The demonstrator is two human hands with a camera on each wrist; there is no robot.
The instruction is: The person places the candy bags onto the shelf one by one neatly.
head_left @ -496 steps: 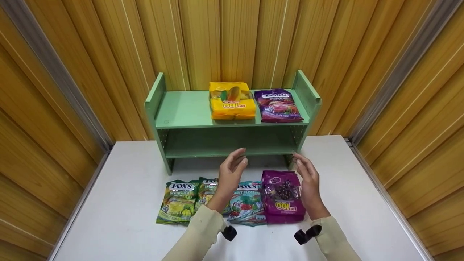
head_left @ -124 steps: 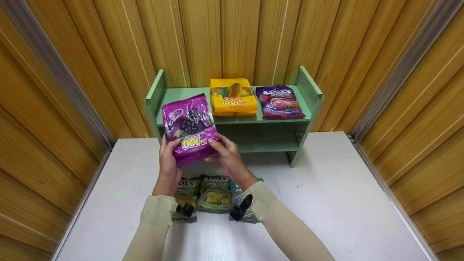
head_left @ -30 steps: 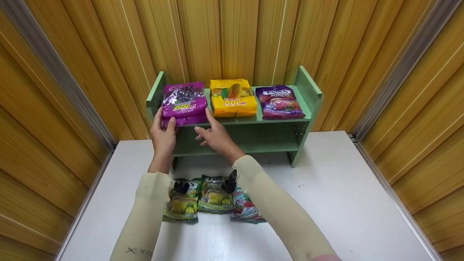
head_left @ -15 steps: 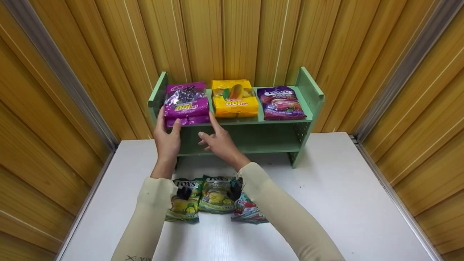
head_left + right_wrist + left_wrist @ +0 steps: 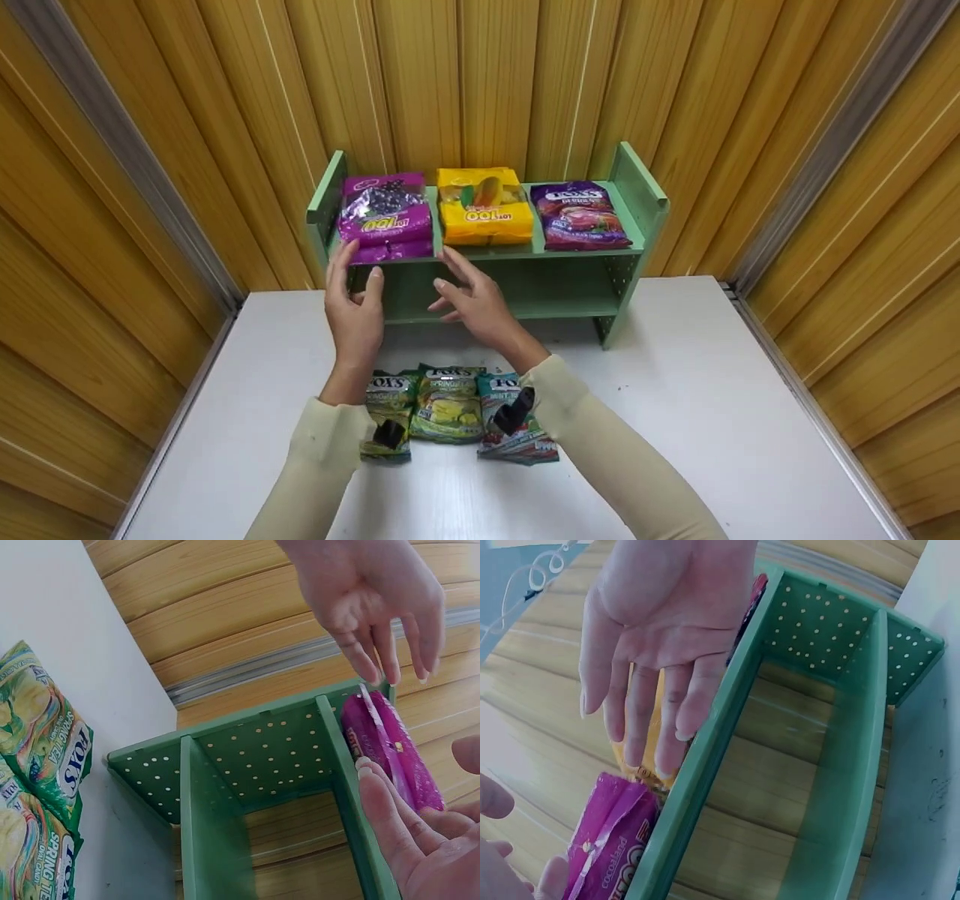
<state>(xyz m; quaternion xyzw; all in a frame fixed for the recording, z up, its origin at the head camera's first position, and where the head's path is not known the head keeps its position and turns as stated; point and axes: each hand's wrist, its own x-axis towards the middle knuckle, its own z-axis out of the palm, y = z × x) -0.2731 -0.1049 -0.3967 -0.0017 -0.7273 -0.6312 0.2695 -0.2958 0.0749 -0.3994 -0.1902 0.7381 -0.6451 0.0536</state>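
Note:
A purple LOT 100 gummy bag (image 5: 386, 214) lies at the left end of the green shelf's upper board (image 5: 540, 241). Just in front of it, my left hand (image 5: 356, 319) is raised with fingers extended, holding nothing. My right hand (image 5: 484, 307) hovers before the shelf's front edge, its fingers loosely spread and free of any bag. A yellow LOT 100 bag (image 5: 486, 208) sits mid-shelf. To its right lies a dark purple FOX'S bag (image 5: 581, 216). Both wrist views show the purple gummy bag (image 5: 611, 840) with the hands apart from it.
On the white table (image 5: 675, 390), two green FOX'S bags (image 5: 448, 409) and a teal FOX'S bag (image 5: 517, 435) lie in a row before the shelf, the left and teal ones partly hidden by the wrist straps. Wood-look panels (image 5: 495, 82) stand behind and at both sides.
The purple gummy bag went from the table, held in both hands, to the shelf's left end. Over the last half second both hands let go and drew back towards me.

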